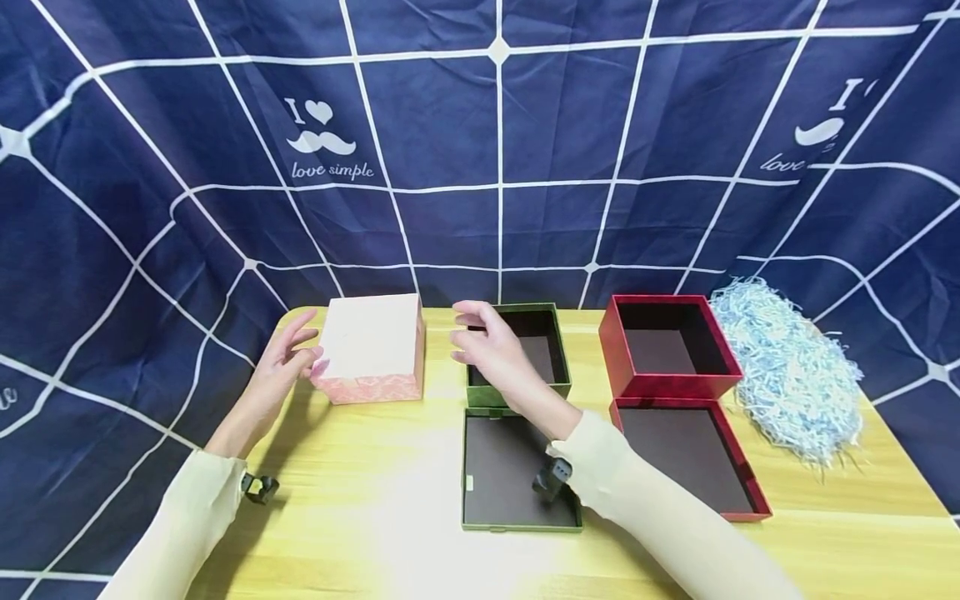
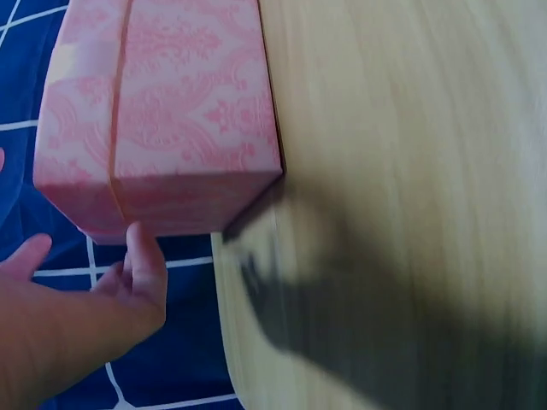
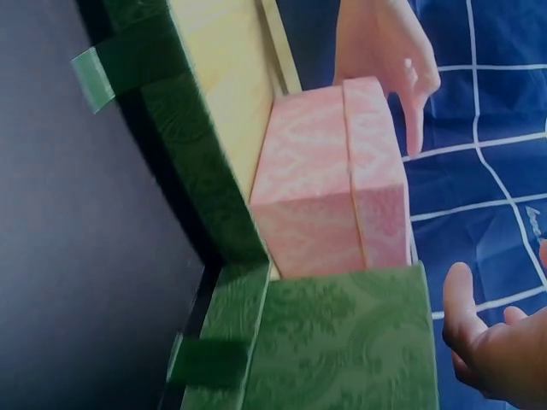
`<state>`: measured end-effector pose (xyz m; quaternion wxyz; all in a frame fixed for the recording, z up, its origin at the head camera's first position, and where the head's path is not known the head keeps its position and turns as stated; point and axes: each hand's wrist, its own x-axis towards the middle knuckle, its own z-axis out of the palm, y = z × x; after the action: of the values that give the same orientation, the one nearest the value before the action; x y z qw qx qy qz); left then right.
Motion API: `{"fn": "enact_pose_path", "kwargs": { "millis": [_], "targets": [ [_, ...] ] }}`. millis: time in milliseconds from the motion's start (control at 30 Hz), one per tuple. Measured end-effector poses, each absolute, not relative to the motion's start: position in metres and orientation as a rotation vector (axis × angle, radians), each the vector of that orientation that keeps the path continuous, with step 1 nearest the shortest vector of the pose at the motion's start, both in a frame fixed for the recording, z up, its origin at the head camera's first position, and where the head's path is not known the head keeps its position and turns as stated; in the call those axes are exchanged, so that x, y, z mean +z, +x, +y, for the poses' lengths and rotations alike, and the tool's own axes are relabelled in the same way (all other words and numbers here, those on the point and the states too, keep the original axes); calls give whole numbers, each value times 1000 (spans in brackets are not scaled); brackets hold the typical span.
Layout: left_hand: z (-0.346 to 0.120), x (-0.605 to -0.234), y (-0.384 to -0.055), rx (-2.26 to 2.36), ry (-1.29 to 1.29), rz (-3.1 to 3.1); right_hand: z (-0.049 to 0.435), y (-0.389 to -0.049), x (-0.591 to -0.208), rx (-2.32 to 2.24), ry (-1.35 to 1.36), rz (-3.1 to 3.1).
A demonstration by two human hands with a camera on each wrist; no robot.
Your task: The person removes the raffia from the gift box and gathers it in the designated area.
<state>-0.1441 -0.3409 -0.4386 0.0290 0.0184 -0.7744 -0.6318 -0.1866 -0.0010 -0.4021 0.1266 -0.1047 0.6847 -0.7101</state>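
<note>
Hung round the back and sides, blue cloth. In front of it, a pale wooden desk. At far right, a heap of blue paper shreds beside an open red box, with a red lid lying upturned in front. Toward the middle, a green lid, also upturned, before an open green box. At left, near the desk's edge, a closed pink box. Over the green box, the right hand, fingers loosely bent, holding nothing. Beside the pink box, the left hand, fingers loosely spread, wrapped round nothing; contact hard to tell. Could catch the green lid if dropping the right forearm too low. Could tip the pink box off by shoving it outward, given so little wood on that side. Could leave its base behind by lifting only above the seam.
</note>
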Motion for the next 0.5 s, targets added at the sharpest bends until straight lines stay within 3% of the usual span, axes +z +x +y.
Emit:
{"fn": "enact_pose_path", "kwargs": {
  "millis": [500],
  "targets": [
    [-345,-441,-158,-2027,-20,-2477,-48,-190,-411,-1838,-311,2140]
  ]
}}
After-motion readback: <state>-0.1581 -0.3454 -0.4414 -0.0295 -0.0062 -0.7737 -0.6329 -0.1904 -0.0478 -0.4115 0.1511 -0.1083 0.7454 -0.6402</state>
